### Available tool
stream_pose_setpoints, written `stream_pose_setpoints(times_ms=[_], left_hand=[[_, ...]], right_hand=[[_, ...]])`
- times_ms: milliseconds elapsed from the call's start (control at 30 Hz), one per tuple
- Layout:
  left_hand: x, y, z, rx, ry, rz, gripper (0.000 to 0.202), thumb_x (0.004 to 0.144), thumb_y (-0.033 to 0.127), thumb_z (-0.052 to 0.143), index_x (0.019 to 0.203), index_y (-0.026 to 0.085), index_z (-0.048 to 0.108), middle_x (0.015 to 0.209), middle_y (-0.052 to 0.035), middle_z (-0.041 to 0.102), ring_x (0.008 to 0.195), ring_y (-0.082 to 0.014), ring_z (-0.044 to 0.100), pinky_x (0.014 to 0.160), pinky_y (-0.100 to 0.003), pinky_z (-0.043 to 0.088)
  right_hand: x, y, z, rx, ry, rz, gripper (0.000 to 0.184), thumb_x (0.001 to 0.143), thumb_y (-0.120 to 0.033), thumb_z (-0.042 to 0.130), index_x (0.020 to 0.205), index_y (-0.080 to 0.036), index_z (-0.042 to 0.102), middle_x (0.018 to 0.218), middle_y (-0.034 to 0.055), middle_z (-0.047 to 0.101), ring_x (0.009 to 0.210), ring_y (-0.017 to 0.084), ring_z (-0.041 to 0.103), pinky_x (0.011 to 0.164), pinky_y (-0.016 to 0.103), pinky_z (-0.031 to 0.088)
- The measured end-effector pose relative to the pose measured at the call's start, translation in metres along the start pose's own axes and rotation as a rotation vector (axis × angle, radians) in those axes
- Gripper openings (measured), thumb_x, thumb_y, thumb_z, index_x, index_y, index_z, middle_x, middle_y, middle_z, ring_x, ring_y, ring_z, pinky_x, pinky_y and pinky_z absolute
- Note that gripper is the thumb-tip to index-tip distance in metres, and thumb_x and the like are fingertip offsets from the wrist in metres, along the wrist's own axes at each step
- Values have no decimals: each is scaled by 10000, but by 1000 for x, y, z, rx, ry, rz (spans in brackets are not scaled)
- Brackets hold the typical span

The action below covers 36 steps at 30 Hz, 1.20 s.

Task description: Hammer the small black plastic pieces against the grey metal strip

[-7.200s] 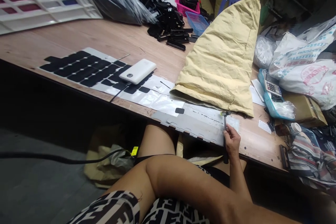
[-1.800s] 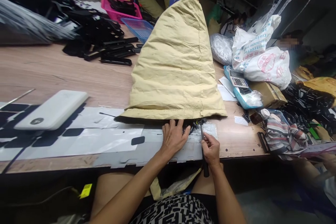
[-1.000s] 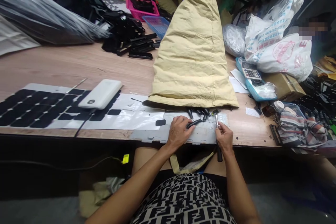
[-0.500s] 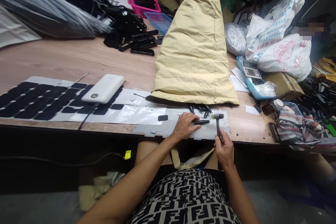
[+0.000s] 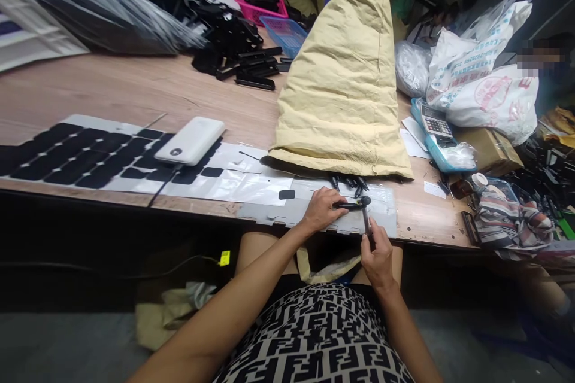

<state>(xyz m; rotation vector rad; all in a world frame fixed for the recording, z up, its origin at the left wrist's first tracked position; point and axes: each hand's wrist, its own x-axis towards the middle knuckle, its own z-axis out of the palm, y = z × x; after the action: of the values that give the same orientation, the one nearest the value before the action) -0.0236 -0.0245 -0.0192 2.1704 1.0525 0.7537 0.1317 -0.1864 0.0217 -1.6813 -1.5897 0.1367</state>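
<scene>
My left hand (image 5: 321,210) pinches a thin black rod-like part (image 5: 347,206) flat against the grey metal plate (image 5: 269,213) at the table's near edge. My right hand (image 5: 376,251) grips the handle of a small hammer (image 5: 365,214); its head rests on the right end of that part. Several more black parts (image 5: 350,183) lie loose just beyond, at the mouth of a big yellow cloth sack (image 5: 345,78).
A white power bank (image 5: 189,140) lies on a sheet of black pads (image 5: 81,152) to the left. Black parts and pink and blue baskets (image 5: 287,33) sit at the back. Calculator (image 5: 435,127), white bags (image 5: 489,93) and striped cloth (image 5: 512,221) crowd the right. Other people sit nearby.
My left hand drew a black part out from under the sack and laid it on the plate. The hammer was lifted, then brought down onto the part's end.
</scene>
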Motion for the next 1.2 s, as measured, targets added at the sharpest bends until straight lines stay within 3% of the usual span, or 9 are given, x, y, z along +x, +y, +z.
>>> stream_pose_setpoints(times_ms=[533,733,833,967,1100,1200], left_hand=[[0,4,-2,-16,11,-18,136,778,277,761,911,248,752,861,-24,677,943,-241,549,911,-410,410],[0,4,-1,-13,19,-27,140,774,274,763,910,244,753,848,-22,673,947,-243,550,904,-412,409],[-1,3,-2,-7,9,-15,139,784,290,762,915,245,750,860,-24,680,949,-243,555,904,-408,409],[-1,1,-2,10,-7,1,135,832,339,723,923,241,745,869,-28,680,946,-242,554,906,-406,401],[-2,1,-4,-11,-18,17,212,924,403,599,927,243,738,898,-31,685,950,-231,543,919,-404,390],[-3,2,-6,-26,-16,11,298,973,407,502,861,232,717,882,-36,674,929,-223,532,921,-403,382]], right_hand=[[2,-16,4,-9,-82,-45,464,970,-141,457,1419,-193,564,1073,112,677,989,213,681,895,324,585],[1,-17,8,51,-121,43,445,961,-180,475,1390,-190,593,1051,103,687,955,211,680,872,333,583],[7,-6,1,78,-63,150,433,947,-228,524,1367,-174,613,1071,106,702,948,217,682,877,347,575],[26,29,-10,52,69,291,417,930,-300,538,1292,-141,670,1140,135,707,1000,238,678,911,373,557],[45,64,-14,-6,106,350,453,888,-349,547,1260,-140,697,1002,109,716,850,217,661,819,358,559],[53,75,-12,10,80,372,451,858,-358,575,1225,-144,726,941,79,717,745,179,623,771,327,542]])
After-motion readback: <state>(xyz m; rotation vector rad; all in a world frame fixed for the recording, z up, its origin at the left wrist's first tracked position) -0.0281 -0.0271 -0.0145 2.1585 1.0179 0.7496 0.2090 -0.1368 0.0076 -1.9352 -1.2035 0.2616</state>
